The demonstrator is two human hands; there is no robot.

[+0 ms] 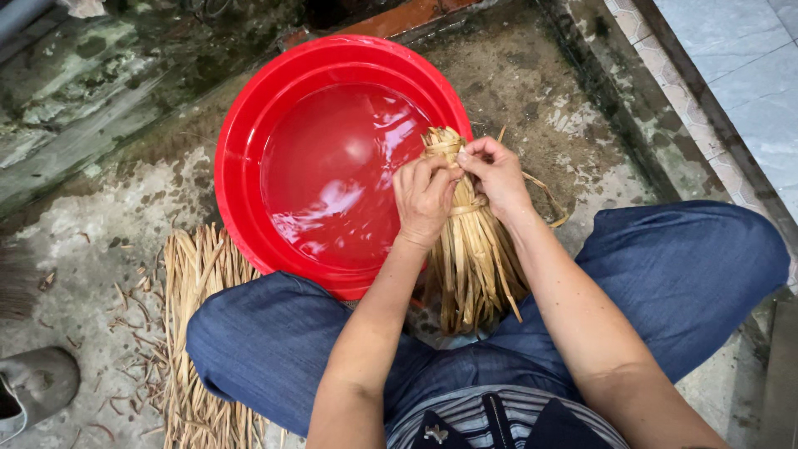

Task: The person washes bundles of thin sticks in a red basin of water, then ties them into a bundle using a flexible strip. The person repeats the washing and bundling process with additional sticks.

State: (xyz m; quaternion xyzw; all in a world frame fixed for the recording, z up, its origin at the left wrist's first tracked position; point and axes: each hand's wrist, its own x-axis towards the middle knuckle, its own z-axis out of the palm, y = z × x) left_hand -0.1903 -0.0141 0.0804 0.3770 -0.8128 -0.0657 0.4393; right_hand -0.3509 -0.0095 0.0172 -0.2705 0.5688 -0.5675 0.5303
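Stained concrete floor (100, 208) under red water basin (249, 108), straw pile (199, 283), grey shoe (37, 382)

There was one red basin (241, 158) of water, two bundles of dried straw, one held (474, 258) and one on the floor (199, 333), two hands, left (424, 199) and right (496, 170), and one grey shoe (37, 387).

Bundle of dry straw-coloured strips (472, 249), flat and ribbon-like, bound round the upper part by a band of the same material. Held nearly upright over the right edge of a red basin (241, 133), top end pinched between both hands, cut tips splaying downward between the knees. A few loose strands sticking out to the right.
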